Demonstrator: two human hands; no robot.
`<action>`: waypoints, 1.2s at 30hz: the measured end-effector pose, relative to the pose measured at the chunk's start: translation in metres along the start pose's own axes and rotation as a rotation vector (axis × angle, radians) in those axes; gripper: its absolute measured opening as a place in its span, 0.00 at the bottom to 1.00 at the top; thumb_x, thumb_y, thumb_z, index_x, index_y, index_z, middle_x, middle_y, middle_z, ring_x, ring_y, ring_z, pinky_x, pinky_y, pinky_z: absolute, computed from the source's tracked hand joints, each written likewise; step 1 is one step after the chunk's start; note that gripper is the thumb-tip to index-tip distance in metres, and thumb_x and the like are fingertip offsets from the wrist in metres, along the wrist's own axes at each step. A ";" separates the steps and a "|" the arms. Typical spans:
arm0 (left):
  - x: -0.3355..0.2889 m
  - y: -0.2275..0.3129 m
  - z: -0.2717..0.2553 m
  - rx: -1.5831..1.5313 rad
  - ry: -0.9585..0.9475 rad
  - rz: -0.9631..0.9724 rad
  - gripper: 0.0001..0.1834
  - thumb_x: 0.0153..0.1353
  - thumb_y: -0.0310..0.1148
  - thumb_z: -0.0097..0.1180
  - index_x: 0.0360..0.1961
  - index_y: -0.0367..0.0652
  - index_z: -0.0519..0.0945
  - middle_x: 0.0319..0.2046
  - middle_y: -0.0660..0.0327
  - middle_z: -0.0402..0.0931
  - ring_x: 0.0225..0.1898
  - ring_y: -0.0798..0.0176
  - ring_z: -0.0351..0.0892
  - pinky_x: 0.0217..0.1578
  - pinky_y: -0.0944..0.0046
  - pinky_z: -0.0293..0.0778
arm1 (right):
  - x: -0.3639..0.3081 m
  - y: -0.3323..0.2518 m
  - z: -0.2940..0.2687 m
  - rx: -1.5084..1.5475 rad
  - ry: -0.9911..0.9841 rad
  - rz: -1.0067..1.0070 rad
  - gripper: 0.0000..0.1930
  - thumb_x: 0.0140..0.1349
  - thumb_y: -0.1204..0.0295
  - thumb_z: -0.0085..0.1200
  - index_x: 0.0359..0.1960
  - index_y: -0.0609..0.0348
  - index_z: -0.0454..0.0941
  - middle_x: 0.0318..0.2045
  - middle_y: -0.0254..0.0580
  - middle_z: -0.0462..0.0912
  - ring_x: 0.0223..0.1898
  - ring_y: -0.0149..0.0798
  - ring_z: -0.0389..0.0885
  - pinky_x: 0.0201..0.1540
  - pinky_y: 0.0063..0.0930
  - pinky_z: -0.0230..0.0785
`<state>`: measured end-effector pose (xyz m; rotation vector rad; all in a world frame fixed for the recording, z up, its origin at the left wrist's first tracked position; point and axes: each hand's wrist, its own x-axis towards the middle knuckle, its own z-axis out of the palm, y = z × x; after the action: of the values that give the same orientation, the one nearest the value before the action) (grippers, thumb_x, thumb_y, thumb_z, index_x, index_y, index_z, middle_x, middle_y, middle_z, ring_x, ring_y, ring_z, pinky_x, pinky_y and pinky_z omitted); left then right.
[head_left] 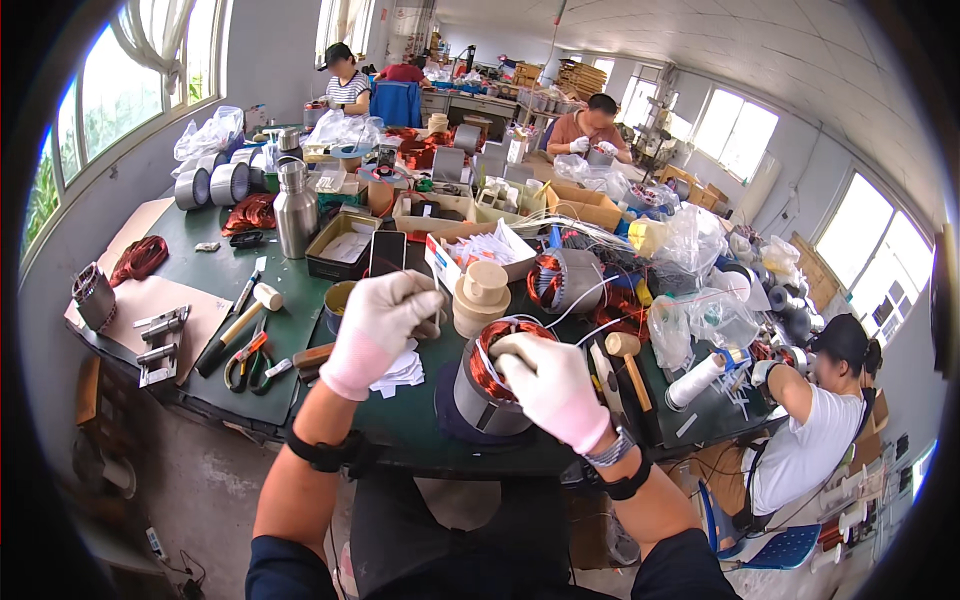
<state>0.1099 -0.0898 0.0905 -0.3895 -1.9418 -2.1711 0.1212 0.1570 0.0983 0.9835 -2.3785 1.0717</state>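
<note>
In front of me a motor stator [484, 402] stands upright on a dark round pad, its grey metal core ringed at the top by red copper windings [486, 368]. My right hand [550, 385], in a white glove, has its fingers bent together at the winding's rim; whatever they pinch is hidden. Left of the stator and higher, my gloved left hand [385, 325] is raised with curled fingers, and anything in them is too small to make out. A stacked wooden cylinder [481, 298] stands just behind the stator. White paper slips [400, 370] lie below my left hand.
A second wound stator [575, 282] lies behind, with white cords near it. Mallets [624, 347], scissors [247, 362] and a steel bottle [295, 210] sit on the green table [300, 300]. A co-worker [815, 430] sits at the right; others work farther back.
</note>
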 end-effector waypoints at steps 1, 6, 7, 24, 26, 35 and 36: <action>-0.005 0.012 -0.004 -0.040 -0.014 0.027 0.11 0.73 0.30 0.61 0.44 0.29 0.83 0.32 0.57 0.85 0.29 0.69 0.85 0.34 0.69 0.83 | 0.000 -0.003 0.006 0.031 -0.011 -0.033 0.10 0.67 0.72 0.57 0.48 0.60 0.84 0.39 0.53 0.87 0.38 0.54 0.87 0.44 0.39 0.80; -0.022 0.054 -0.005 0.130 0.087 0.147 0.13 0.73 0.34 0.63 0.42 0.30 0.84 0.30 0.58 0.85 0.29 0.70 0.83 0.34 0.71 0.80 | 0.022 -0.013 0.040 0.191 -0.119 0.010 0.28 0.66 0.70 0.61 0.68 0.60 0.71 0.50 0.54 0.84 0.39 0.47 0.87 0.47 0.38 0.80; -0.024 0.058 -0.003 0.149 0.086 0.135 0.13 0.73 0.34 0.63 0.42 0.30 0.84 0.30 0.58 0.85 0.29 0.70 0.83 0.34 0.71 0.80 | 0.028 -0.015 0.046 0.243 -0.159 0.045 0.29 0.66 0.70 0.61 0.69 0.60 0.70 0.51 0.55 0.84 0.39 0.47 0.87 0.47 0.38 0.80; -0.028 0.064 0.013 0.068 0.377 0.338 0.09 0.79 0.32 0.49 0.47 0.35 0.74 0.36 0.53 0.86 0.28 0.69 0.87 0.31 0.72 0.80 | 0.039 -0.026 0.048 0.152 0.268 -0.281 0.16 0.66 0.77 0.61 0.56 0.58 0.84 0.32 0.51 0.87 0.31 0.51 0.88 0.33 0.37 0.79; -0.028 0.066 0.015 0.079 0.387 0.340 0.09 0.80 0.32 0.48 0.47 0.36 0.74 0.36 0.53 0.86 0.28 0.69 0.87 0.30 0.72 0.79 | 0.038 -0.026 0.047 0.148 0.252 -0.263 0.16 0.66 0.77 0.61 0.56 0.58 0.84 0.32 0.51 0.87 0.31 0.51 0.88 0.33 0.37 0.79; -0.034 0.076 0.017 0.080 0.396 0.270 0.06 0.78 0.26 0.49 0.46 0.33 0.73 0.37 0.53 0.85 0.28 0.69 0.84 0.34 0.69 0.81 | 0.037 -0.031 0.046 0.167 0.262 -0.261 0.16 0.66 0.77 0.61 0.55 0.58 0.84 0.31 0.52 0.86 0.31 0.51 0.88 0.33 0.37 0.79; -0.034 0.076 0.018 0.089 0.402 0.267 0.05 0.77 0.26 0.49 0.46 0.33 0.73 0.36 0.54 0.85 0.28 0.70 0.84 0.34 0.70 0.80 | 0.037 -0.031 0.046 0.172 0.255 -0.254 0.16 0.66 0.77 0.61 0.55 0.58 0.84 0.32 0.52 0.87 0.31 0.52 0.88 0.34 0.37 0.79</action>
<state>0.1681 -0.0812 0.1527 -0.1673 -1.6526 -1.8202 0.1165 0.0909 0.1051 1.0995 -1.9270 1.2346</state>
